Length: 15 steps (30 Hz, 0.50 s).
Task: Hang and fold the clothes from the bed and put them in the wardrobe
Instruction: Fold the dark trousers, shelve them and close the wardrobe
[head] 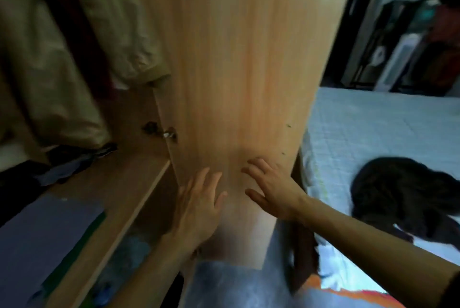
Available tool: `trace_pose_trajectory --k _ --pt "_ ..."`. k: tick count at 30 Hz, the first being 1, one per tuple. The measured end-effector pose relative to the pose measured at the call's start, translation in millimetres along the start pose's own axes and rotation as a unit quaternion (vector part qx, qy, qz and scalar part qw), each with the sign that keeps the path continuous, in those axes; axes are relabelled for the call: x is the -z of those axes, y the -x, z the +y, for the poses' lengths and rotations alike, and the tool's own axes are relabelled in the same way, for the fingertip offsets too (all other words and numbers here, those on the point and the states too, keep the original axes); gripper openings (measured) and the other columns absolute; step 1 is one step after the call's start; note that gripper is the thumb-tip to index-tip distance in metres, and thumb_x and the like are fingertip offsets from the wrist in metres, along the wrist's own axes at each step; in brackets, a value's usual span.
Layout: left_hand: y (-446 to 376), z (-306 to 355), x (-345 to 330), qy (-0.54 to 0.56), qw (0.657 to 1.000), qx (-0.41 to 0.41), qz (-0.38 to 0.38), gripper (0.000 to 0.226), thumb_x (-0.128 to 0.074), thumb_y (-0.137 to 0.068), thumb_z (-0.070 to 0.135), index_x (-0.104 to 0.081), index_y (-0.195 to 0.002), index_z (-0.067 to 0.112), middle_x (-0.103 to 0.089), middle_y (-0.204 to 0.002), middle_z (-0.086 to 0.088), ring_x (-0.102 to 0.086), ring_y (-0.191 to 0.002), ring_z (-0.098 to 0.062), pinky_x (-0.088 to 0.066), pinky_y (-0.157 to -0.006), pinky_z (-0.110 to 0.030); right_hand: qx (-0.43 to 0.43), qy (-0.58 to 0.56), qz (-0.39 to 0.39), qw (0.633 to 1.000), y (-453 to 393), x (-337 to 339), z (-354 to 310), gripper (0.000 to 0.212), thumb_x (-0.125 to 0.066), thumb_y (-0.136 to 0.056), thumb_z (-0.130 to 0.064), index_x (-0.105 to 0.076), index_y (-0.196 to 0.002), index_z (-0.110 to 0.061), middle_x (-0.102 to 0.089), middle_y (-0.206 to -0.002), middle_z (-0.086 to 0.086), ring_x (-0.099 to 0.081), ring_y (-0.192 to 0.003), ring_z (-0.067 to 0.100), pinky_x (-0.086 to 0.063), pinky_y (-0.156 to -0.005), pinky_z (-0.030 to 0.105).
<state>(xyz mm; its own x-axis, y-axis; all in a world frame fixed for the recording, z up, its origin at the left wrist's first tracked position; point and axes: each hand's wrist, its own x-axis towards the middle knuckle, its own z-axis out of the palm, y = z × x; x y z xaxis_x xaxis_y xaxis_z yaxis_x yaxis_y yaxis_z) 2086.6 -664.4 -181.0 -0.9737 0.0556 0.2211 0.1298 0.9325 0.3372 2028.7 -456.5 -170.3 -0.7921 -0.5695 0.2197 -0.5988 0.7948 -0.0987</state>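
Note:
A light wooden wardrobe door (239, 63) stands open in the middle of the view. My left hand (196, 208) and my right hand (271, 189) lie flat against its lower part, fingers straight, holding nothing. Left of the door the wardrobe's inside shows hanging beige garments (49, 58) and a shelf (119, 198) with dark folded clothes (62, 165). On the bed (373, 128) at the right lies a dark garment (403, 195), and white cloth (348, 270) hangs at the bed's near edge.
A purple sheet (42, 240) lies on a lower wardrobe shelf, with blue items (124, 258) beneath. The floor (236, 287) is dark and marbled. A dark doorway (348, 21) and cluttered objects (410, 46) stand behind the bed. The whole frame is blurred.

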Motion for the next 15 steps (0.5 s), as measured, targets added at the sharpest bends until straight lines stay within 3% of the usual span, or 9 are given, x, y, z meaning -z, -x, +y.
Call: trace_pose_trajectory --k 2,5,7,11,15 --pt "-9.6 42.0 -18.3 -0.007 0.998 -0.043 -0.041 0.051 -0.034 -0.100 0.051 -0.037 -0.147 0.031 -0.033 -0.154 0.002 -0.035 -0.139 -0.019 -0.027 -0.112 -0.040 -0.038 0.002 0.022 0.999 38.8 11.0 36.4 0.052 -0.046 -0.090 -0.050 -0.046 -0.136 -0.025 -0.046 -0.139 0.005 -0.041 -0.132 0.028 -0.042 -0.102 0.044" --pt "-21.3 112.2 -54.1 -0.016 0.990 -0.112 -0.087 0.054 -0.033 -0.095 0.052 -0.055 -0.134 0.023 -0.051 -0.141 -0.004 -0.051 -0.127 -0.026 -0.041 -0.101 -0.044 -0.098 -0.016 0.044 0.994 105.6 26.0 95.4 0.051 -0.047 -0.086 -0.048 -0.055 -0.127 -0.019 -0.055 -0.128 0.008 -0.049 -0.124 0.032 -0.046 -0.098 0.044" --pt "-27.2 161.9 -85.9 0.001 0.984 -0.144 -0.106 0.054 -0.037 -0.088 0.052 -0.063 -0.123 0.020 -0.061 -0.128 -0.006 -0.060 -0.115 -0.028 -0.049 -0.091 -0.045 -0.148 -0.022 0.054 0.987 156.1 33.1 139.5 0.050 -0.051 -0.086 -0.046 -0.055 -0.127 -0.018 -0.055 -0.129 0.009 -0.050 -0.123 0.032 -0.047 -0.098 0.044" --pt "-29.5 281.7 -148.2 0.013 0.969 -0.197 -0.146 0.048 -0.042 -0.086 0.051 -0.064 -0.116 0.020 -0.063 -0.123 -0.005 -0.064 -0.107 -0.029 -0.055 -0.084 -0.046 -0.256 -0.024 0.060 0.965 260.1 41.2 233.3 0.053 -0.044 -0.088 -0.052 -0.049 -0.133 -0.023 -0.050 -0.135 0.004 -0.043 -0.130 0.028 -0.044 -0.100 0.043" --pt "-17.7 392.1 -200.4 0.000 0.951 -0.234 -0.201 0.066 -0.026 -0.087 0.058 -0.054 -0.134 0.022 -0.050 -0.143 -0.003 -0.049 -0.128 -0.024 -0.041 -0.103 -0.041 -0.335 -0.046 0.060 0.939 344.0 51.4 308.4 0.055 -0.049 -0.088 -0.048 -0.050 -0.136 -0.022 -0.048 -0.138 0.003 -0.040 -0.133 0.026 -0.043 -0.098 0.041"
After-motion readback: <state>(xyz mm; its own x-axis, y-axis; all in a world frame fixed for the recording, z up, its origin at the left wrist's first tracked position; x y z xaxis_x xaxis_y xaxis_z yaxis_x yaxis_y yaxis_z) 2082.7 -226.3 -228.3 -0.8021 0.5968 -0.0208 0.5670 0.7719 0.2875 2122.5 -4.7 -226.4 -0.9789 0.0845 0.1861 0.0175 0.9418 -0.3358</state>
